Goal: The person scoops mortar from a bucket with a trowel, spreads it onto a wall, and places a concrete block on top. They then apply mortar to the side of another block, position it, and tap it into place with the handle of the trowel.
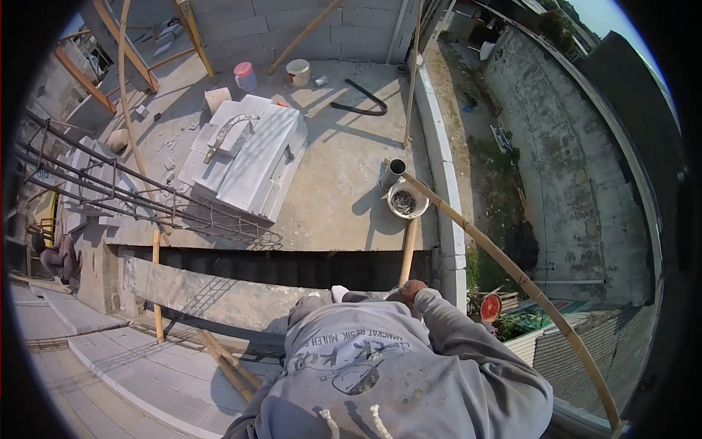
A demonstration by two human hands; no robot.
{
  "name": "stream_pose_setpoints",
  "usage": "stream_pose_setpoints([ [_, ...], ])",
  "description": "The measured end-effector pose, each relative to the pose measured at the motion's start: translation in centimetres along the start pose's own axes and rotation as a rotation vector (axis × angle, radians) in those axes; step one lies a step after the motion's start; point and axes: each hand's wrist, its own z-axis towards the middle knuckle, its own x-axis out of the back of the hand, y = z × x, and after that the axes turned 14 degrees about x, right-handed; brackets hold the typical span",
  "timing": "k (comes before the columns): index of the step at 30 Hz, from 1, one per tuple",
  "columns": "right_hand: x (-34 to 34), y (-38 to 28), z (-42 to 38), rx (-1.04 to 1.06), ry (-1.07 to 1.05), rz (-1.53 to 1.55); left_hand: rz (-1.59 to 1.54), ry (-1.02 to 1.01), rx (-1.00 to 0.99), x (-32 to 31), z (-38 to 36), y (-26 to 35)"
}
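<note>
My right hand (409,290) is closed at the lower visible end of a pale bamboo pole (409,252), in front of my grey hoodie (358,366). The pole runs up from my fist to just below a white bucket (407,201) with dark bits inside. Beside that bucket stands a grey pipe (395,170), open at its top. My left hand is out of view, hidden beyond my body.
A long opening (292,267) lies before me, with a concrete beam (219,293) along it. Stacked light blocks (252,161), a rebar cage (146,190), and a long bamboo pole (512,267) surround me. A low block wall (444,161) edges a drop at right. A person (62,260) crouches at far left.
</note>
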Motion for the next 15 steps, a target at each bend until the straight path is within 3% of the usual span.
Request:
stream_pose_setpoints([
  [4, -1.3, 1.1, 1.4, -0.097, 0.007, 0.035, 0.099, 0.056, -0.116, 0.8, 2.3, 0.6],
  [6, -2.9, 2.4, 2.9, 0.083, 0.057, -0.156, 0.119, 0.091, -0.159, 0.7, 2.9, 0.8],
  [7, -3.3, 2.5, 3.5, -0.003, 0.069, -0.066, 0.13, 0.109, -0.179, 0.8, 3.3, 0.9],
  [8, -1.6, 0.9, 2.9, 0.002, 0.068, -0.065, 0.142, 0.125, -0.199, 0.8, 3.6, 0.8],
  [10, 5.5, -5.3, -1.1, -0.199, 0.014, 0.161, 0.169, 0.153, -0.237, 0.6, 4.3, 0.6],
  [11, 3.7, -4.1, -0.5, -0.196, 0.009, 0.163, 0.18, 0.167, -0.256, 1.2, 4.9, 1.7],
  [13, -0.2, -1.1, 0.7, 0.086, 0.08, 0.086, 0.194, 0.189, -0.289, 2.8, 6.3, 4.8],
  [15, 0.1, -1.5, -0.7, -0.019, -0.034, 0.049, 0.193, 0.201, -0.305, 6.8, 7.9, 9.0],
])
